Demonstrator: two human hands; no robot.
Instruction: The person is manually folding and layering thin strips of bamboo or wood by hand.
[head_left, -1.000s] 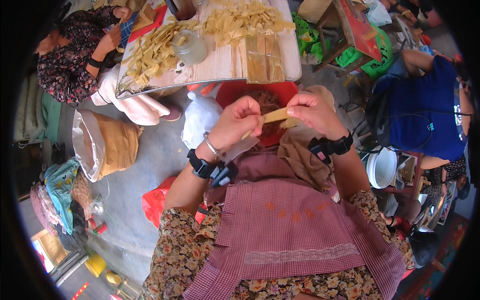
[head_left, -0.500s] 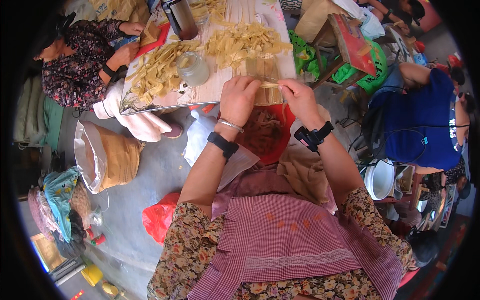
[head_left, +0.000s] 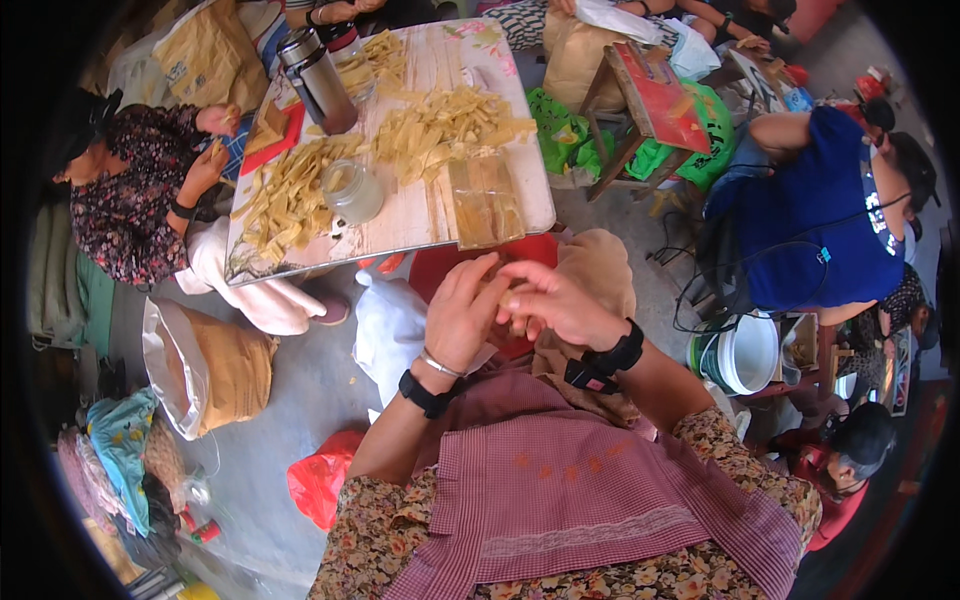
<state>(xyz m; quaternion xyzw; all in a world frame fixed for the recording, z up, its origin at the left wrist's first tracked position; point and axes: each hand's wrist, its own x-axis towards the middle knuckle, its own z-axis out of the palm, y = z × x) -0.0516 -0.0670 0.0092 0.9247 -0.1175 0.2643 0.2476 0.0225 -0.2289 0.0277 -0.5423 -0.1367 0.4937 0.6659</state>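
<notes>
Fingerwork on a small tan strip looks to be the step in hand, prob. a fold or roll. It's between the hands, over the lap side of a red basin, just off the table's near edge; only a bit shows. L hand and R hand meet at the fingertips, fingers curled, gap narrow. Can't tell which one pinches the strip, or how firmly. Next move, I'd judge, calls for light, even fingertip pressure, since thin stuff like that could split or spring open.

Materials: strips on the table are flat, pale yellow-tan, ribbon-like, prob. dried & a bit stiff, in loose tangled heaps, e.g. the center pile and left pile. Clear glass jar, round, cloudy inside. Rect. brown slab at table edge, shiny like plastic film. Steel thermos, smooth, cylindrical, tilted in view. Apron: pink-red check cloth w/ lace band. White plastic bag, thin, crumpled, near L wrist.
</notes>
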